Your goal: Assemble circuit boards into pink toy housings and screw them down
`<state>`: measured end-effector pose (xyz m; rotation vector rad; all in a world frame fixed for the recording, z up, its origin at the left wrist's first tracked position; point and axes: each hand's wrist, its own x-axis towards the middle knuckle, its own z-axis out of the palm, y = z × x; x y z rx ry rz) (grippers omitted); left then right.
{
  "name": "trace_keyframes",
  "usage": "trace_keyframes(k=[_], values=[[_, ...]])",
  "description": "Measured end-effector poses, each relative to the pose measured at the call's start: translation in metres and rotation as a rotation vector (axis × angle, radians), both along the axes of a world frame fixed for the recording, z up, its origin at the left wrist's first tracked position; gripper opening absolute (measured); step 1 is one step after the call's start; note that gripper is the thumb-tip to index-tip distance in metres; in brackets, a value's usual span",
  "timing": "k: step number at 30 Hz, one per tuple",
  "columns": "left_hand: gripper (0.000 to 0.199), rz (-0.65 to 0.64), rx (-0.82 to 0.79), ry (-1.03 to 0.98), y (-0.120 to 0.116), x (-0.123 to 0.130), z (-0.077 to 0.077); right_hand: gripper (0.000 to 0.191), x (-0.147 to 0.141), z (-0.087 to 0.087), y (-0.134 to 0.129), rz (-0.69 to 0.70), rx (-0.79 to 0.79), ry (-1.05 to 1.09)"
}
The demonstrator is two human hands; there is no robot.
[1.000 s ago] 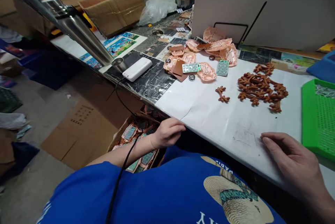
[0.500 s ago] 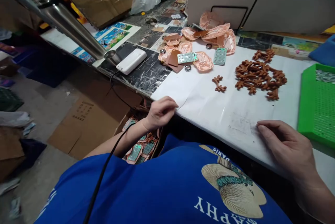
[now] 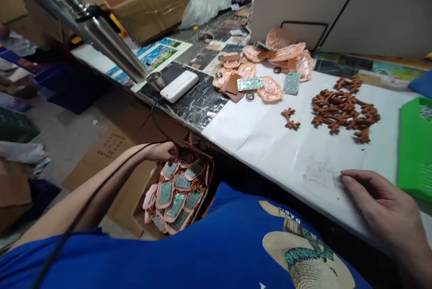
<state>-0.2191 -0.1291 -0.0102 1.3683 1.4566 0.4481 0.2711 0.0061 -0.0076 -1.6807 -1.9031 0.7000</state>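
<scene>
My left hand (image 3: 166, 151) hangs below the table's edge, over the far side of a cardboard box (image 3: 143, 217). Its fingers are curled in and partly hidden, so whatever they hold cannot be made out. Inside the box lie several pink shell pieces with green circuit boards (image 3: 165, 193), with small brown parts among them. My right hand (image 3: 380, 201) rests at the front of the white table sheet (image 3: 256, 145), fingers loosely extended and holding nothing. Beyond it lie a pile of brown branch-shaped plastic parts (image 3: 340, 109) and a single brown branch-shaped part (image 3: 290, 119).
A green perforated tray (image 3: 415, 154) stands at right. Loose pink shells (image 3: 272, 90), circuit boards (image 3: 291, 83) and brown squares lie farther back. A white power bank (image 3: 179, 86), a steel flask (image 3: 111, 43) and a large carton (image 3: 378, 10) stand around. A black cable (image 3: 101, 185) crosses my left arm.
My left hand has moved left and down from the table's edge to over the box. The view has shifted, showing more of the box. My right hand stays resting on the table.
</scene>
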Motion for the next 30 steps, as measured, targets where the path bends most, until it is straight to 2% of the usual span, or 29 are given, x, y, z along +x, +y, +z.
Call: trace_keyframes(k=[2,4,5,7,8,9,10,13,14,16,18,19,20,22,23,25,27,29,30], values=[[0.037,0.017,0.030,0.011,0.000,-0.002,0.014,0.035,-0.003,0.003,0.000,0.006,-0.008,0.011],[0.046,-0.019,0.010,-0.036,0.002,0.008,0.018,0.034,-0.006,0.005,0.000,0.016,0.001,0.030],[0.053,-0.077,-0.037,-0.108,0.004,0.017,0.017,0.033,-0.007,0.005,0.000,0.025,0.010,0.038],[0.068,-0.289,-0.222,-0.463,0.014,0.040,0.013,0.032,-0.009,0.005,0.000,0.048,0.022,0.044],[0.073,-0.365,-0.211,-0.639,0.022,0.051,0.011,0.031,-0.009,0.005,0.000,0.061,0.031,0.046],[0.074,-0.339,-0.095,-0.805,0.031,0.062,0.011,0.030,-0.009,0.005,0.000,0.073,0.038,0.046],[0.071,-0.258,0.074,-0.933,0.041,0.072,0.012,0.029,-0.009,0.005,0.000,0.083,0.044,0.047],[0.059,0.194,0.571,-1.108,0.071,0.089,0.027,0.029,-0.009,0.005,0.001,0.095,0.052,0.060],[0.057,0.338,0.684,-1.132,0.081,0.091,0.035,0.030,-0.009,0.005,0.001,0.094,0.047,0.063],[0.054,0.518,0.850,-1.146,0.100,0.090,0.049,0.032,-0.008,0.005,0.001,0.084,0.036,0.066],[0.047,0.632,0.942,-1.020,0.122,0.080,0.061,0.034,-0.006,0.003,0.000,0.072,0.021,0.059],[0.043,0.694,0.977,-0.873,0.133,0.071,0.066,0.035,-0.004,0.002,0.000,0.063,0.015,0.053],[0.037,0.761,1.028,-0.665,0.144,0.060,0.069,0.036,-0.003,0.001,0.000,0.053,0.011,0.044],[0.033,0.914,1.169,-0.035,0.165,0.028,0.072,0.039,0.000,-0.001,0.001,0.042,0.009,0.020],[0.034,0.883,1.139,0.308,0.173,0.009,0.073,0.040,0.001,-0.002,0.002,0.039,0.010,0.008],[0.047,0.822,0.997,0.523,0.182,-0.028,0.073,0.042,0.002,-0.003,0.004,0.043,0.013,-0.008],[0.062,0.659,0.626,0.841,0.186,-0.059,0.072,0.043,0.002,-0.004,0.005,0.050,0.012,-0.012],[0.066,0.544,0.363,0.986,0.188,-0.079,0.068,0.045,0.002,-0.003,0.006,0.051,0.011,-0.018],[0.066,0.516,0.299,0.996,0.190,-0.086,0.066,0.045,0.002,-0.003,0.006,0.048,0.010,-0.024]])
